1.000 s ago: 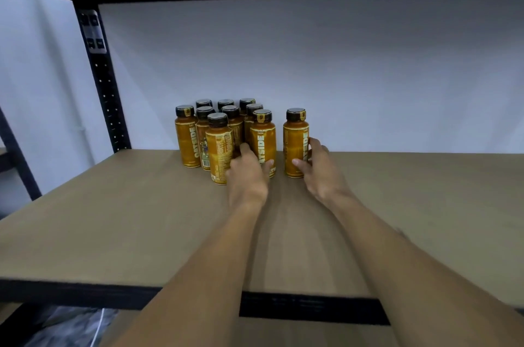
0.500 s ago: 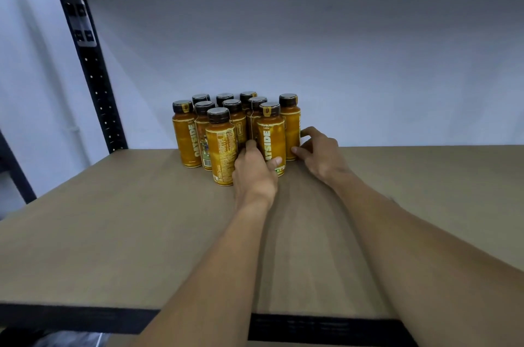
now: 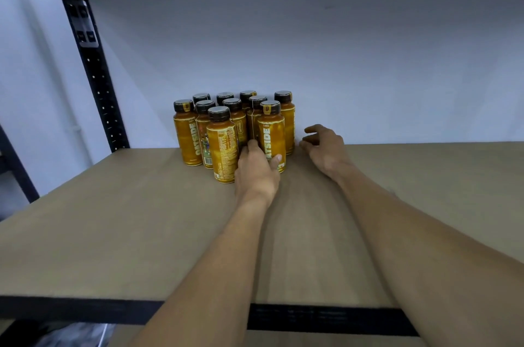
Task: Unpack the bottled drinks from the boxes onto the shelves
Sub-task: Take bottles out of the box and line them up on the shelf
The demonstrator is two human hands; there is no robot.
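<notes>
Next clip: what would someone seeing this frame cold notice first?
First, the tight cluster of orange bottles with dark caps, standing upright at the back of the tan shelf against the white wall. Next, two bare arms reaching in: the left hand holds the front bottle labelled OATSIDE, while the right hand is open, fingers loosely curled, just right of the cluster.
</notes>
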